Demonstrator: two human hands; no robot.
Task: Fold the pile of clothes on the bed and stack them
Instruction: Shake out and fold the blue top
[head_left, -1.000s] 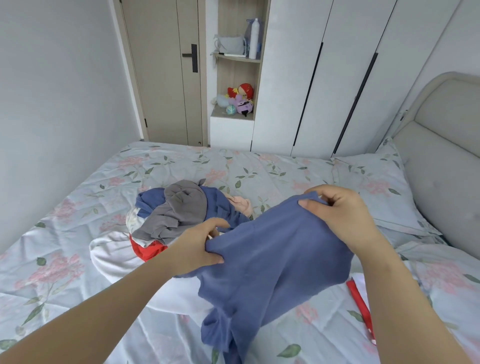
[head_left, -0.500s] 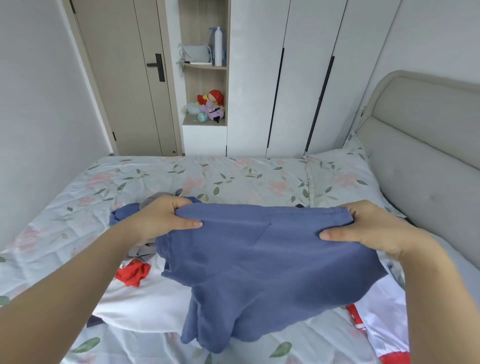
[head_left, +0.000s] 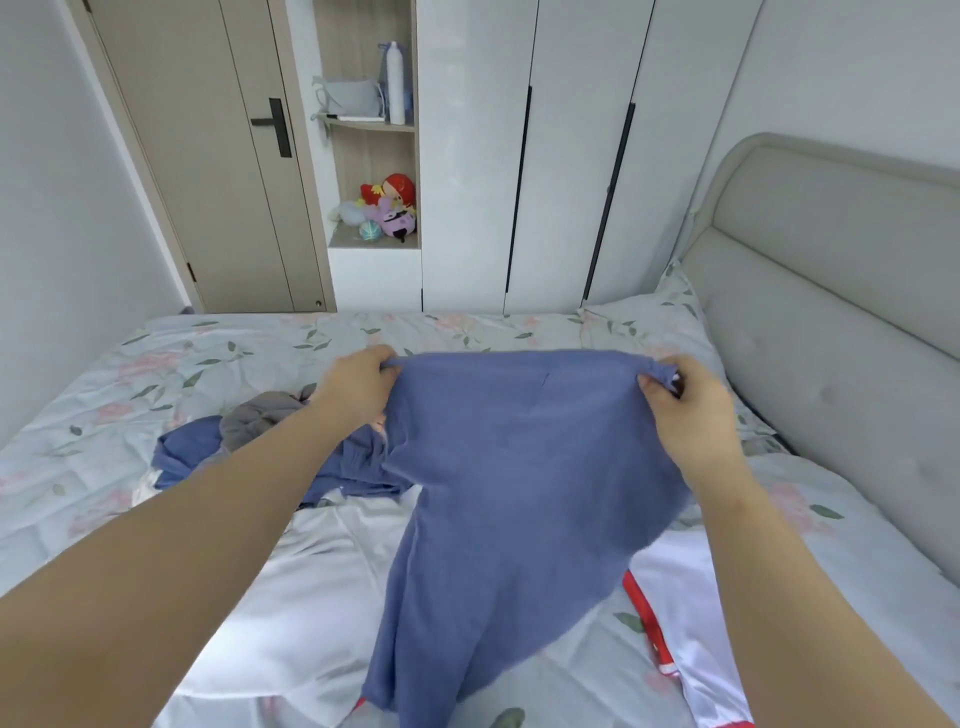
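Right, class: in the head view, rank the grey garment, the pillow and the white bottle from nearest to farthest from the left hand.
1. grey garment, just left of the left hand
2. pillow, at the right
3. white bottle, on the upper shelf

A plain pale grey wall (head_left: 52, 234) fills nine o'clock. At eleven stands a beige flat-panel door (head_left: 208, 171) with a black lever handle (head_left: 278, 127); at twelve an open wooden shelf niche (head_left: 371, 156), then glossy white wardrobe doors (head_left: 571, 156) towards one. A padded grey headboard (head_left: 831, 312) curves at three, heading the floral-sheeted bed (head_left: 156, 374). Light is soft and even.
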